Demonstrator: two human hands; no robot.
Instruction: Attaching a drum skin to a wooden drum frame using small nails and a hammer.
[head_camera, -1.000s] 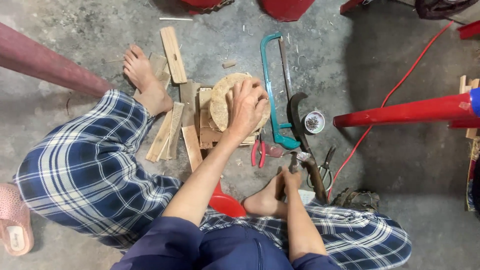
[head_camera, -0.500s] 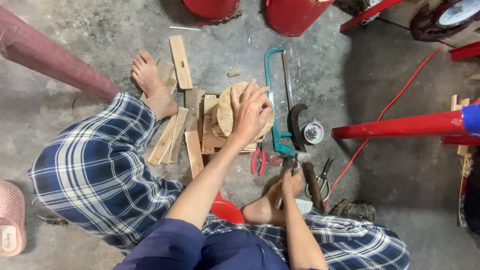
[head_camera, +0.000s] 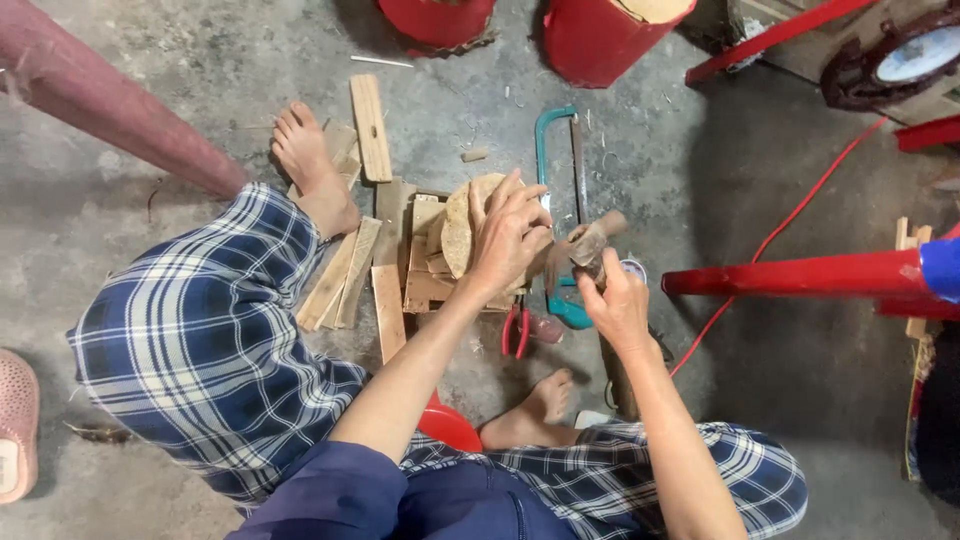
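My left hand (head_camera: 510, 235) grips a round wooden disc (head_camera: 458, 228) and holds it on edge over a pile of short wood pieces (head_camera: 425, 270). My right hand (head_camera: 615, 305) is closed on the handle of a hammer (head_camera: 590, 242), whose rusty head is lifted just right of the disc. A teal hacksaw (head_camera: 556, 150) lies on the floor behind both hands. Red-handled pliers (head_camera: 516, 332) lie under my left wrist.
Loose wooden slats (head_camera: 368, 125) lie near my bare left foot (head_camera: 305, 160). Two red buckets (head_camera: 600, 35) stand at the top. A red metal bar (head_camera: 790, 272) and a red cable (head_camera: 800, 215) cross the right side. A pink sandal (head_camera: 15, 420) sits far left.
My right hand has picked the hammer up off the floor and raised it beside the disc. My left hand has tipped the disc from flat onto its edge.
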